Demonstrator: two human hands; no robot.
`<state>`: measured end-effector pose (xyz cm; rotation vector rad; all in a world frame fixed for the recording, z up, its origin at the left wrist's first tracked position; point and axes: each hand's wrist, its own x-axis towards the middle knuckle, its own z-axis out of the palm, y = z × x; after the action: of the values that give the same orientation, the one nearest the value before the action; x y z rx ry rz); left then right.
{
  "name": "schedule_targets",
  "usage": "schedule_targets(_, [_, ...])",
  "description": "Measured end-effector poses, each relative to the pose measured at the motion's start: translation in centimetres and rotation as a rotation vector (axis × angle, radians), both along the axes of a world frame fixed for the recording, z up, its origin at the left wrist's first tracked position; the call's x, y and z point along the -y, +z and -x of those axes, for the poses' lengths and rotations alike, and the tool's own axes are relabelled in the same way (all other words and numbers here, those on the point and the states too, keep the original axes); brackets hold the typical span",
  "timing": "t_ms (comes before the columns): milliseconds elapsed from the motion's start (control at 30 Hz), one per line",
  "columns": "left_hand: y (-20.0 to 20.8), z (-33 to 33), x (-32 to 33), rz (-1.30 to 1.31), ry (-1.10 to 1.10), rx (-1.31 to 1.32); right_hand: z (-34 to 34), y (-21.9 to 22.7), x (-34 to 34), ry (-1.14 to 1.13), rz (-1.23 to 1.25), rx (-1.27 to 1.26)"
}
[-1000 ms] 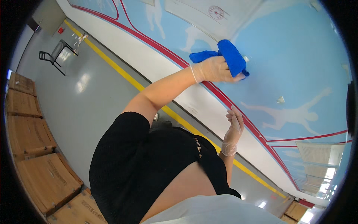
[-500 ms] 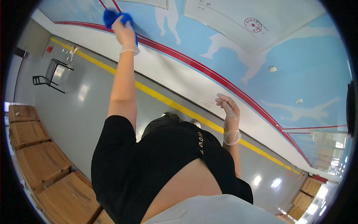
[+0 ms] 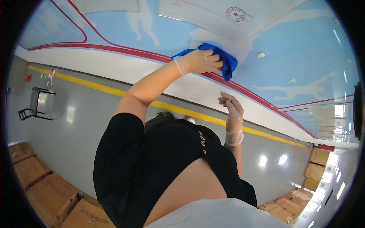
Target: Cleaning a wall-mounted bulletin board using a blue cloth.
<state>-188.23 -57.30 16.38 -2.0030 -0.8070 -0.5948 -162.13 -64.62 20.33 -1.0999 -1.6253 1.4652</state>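
Note:
My left hand (image 3: 199, 60), in a thin clear glove, is stretched up and presses a bunched blue cloth (image 3: 227, 60) against the light blue wall (image 3: 304, 49). The cloth lies just above the wall's red stripe (image 3: 114, 48). My right hand (image 3: 231, 111), also gloved, is raised below the cloth and close to the wall. It holds nothing and its fingers are loosely curled. My black shirt (image 3: 159, 163) fills the middle of the view.
A white poster (image 3: 213, 17) hangs on the wall above the cloth. A yellow line (image 3: 95, 86) runs along the grey floor (image 3: 72, 133). A dark chair (image 3: 35, 104) stands at left. Cardboard boxes are stacked at lower left (image 3: 42, 186) and lower right (image 3: 292, 207).
My left hand swept the blue cloth far left along the wall, then back right to near where it began. My right hand stayed raised near the wall.

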Motion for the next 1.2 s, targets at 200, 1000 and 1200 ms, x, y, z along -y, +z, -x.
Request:
schedule_targets(200, [0.0,7.8,4.2,0.320,0.232,0.042,-1.8,-2.3,-0.9,-0.091,0.064,0.017])
schedule_targets(1000, [-7.7,-6.2,-2.6,0.138,0.000,0.025,-3.0,-2.4,-2.4,0.063,0.098,0.036])
schedule_targets(1200, [-8.6,-1.0,-1.7,0.164,-0.057,-0.032,-4.5,-3.6,-2.6,0.008,0.083,0.084])
